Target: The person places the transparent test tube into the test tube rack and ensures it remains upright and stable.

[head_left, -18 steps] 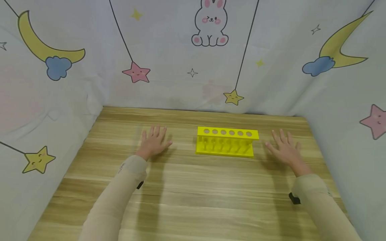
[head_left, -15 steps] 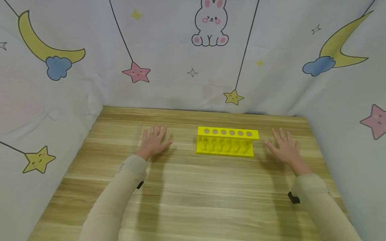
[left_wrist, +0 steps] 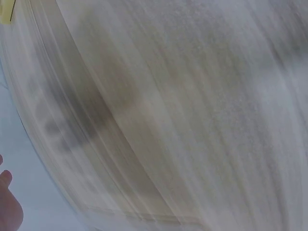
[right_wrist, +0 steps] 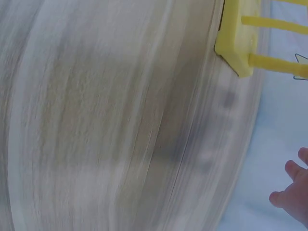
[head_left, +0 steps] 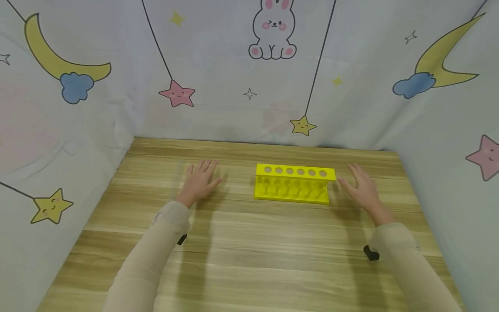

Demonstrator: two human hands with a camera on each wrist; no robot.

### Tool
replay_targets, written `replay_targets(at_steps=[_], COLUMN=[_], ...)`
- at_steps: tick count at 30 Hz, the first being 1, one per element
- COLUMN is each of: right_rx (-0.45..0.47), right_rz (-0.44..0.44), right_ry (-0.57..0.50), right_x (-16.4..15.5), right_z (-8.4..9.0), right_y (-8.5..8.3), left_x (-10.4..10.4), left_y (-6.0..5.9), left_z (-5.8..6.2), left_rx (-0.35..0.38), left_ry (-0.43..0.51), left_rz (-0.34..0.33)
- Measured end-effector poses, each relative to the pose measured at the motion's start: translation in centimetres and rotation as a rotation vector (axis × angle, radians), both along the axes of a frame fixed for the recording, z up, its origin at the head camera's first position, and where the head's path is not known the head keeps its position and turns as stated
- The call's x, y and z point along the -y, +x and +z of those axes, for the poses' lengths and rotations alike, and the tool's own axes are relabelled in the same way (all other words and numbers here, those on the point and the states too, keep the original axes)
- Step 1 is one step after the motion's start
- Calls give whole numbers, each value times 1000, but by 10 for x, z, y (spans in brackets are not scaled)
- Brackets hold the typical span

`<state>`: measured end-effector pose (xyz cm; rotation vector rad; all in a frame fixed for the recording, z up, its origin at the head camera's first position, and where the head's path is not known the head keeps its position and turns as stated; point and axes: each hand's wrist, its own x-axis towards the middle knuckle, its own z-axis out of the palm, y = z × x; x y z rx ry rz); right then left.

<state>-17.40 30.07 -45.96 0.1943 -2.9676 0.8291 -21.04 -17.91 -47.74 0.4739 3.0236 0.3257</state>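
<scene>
A yellow test tube rack [head_left: 292, 200] stands upright toward the back of the wooden table, with a row of round holes along its top. To its left, my left hand [head_left: 198, 184] hovers palm down with the fingers spread, well apart from the rack. My right hand [head_left: 363, 188] is close beside the rack's right end, thumb pointing at it and fingers extended. Neither hand holds anything. In the right wrist view the rack's end [right_wrist: 236, 45] and some pegs show at upper right, with the right fingertips [right_wrist: 291, 169] at lower right.
The wooden table [head_left: 253, 260] ends at a white fabric backdrop [head_left: 218, 117] printed with stars, moons and a rabbit, which also rises on both sides. Small black devices [head_left: 371, 252] sit under both sleeve cuffs.
My right hand has moved left toward the rack and turned, its fingers drawn closer together. My left hand has shifted only slightly. The rack stays where it was.
</scene>
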Motion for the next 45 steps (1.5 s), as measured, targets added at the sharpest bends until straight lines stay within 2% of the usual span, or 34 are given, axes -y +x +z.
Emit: replay_targets(at_steps=[10, 19, 25, 29, 34, 39, 45], right_rx=[-6, 17, -8, -24, -11, 5, 10], right_rz=[-84, -149, -221, -271, -295, -311, -377], right_ry=[-202, -378, -513, -526, -529, -565, -602], right_x=[18, 28, 37, 42, 47, 51, 56], right_z=[1, -7, -12, -15, -17, -19, -19], right_y=[-1, -5, -9, -12, -13, -14, -17], left_x=[7, 16, 23, 28, 33, 38, 44], left_y=[2, 3, 3, 3, 4, 5, 5], left_z=[0, -3, -5, -8, -10, -11, -14], left_rx=[-70, -86, -102, -115, -121, -141, -160], left_ry=[60, 100, 103, 111, 120, 132, 162], left_rz=[35, 67, 114, 138, 163, 186, 221])
